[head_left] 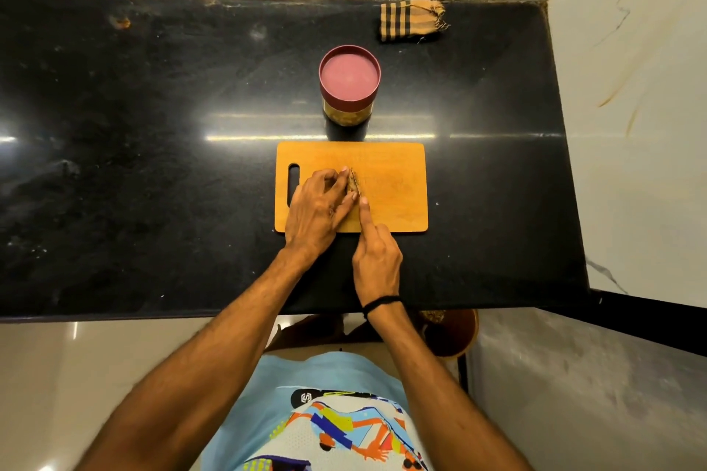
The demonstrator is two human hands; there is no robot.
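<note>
Your forearms come in from the bottom, both hands on the job. On the left hand (319, 208) the fingers (336, 180) curl down over the small brown piece (350, 185) and pin it to the cutting board (398, 180). Your right hand (377, 256) is closed round the knife (359, 190). The handle is hidden in the palm and the index finger lies straight along the spine. The blade stands on edge, touching the piece on the side away from your left fingers.

Progress, my read: early. No cut slices show beside the fingers. The piece looks like one lump, but your fingers cover most of it, so I can't be sure. Slicing looks all left to do. The jar (350, 78) beyond your fingertips has its red lid on.

Room:
- Bare board lies right of the knife fingers, good for slices.
- The board's near edge sits under your knuckles, with the handle slot just left of the left hand.
- That edge is close to the front of the surface (153, 149), so don't drag the board toward you.
- The jar stands just off the far board edge. Watch it on a forward push.
- The striped cloth (413, 21) is well beyond, to the right.
- The wall (631, 88) is well right of the knife hand.
</note>
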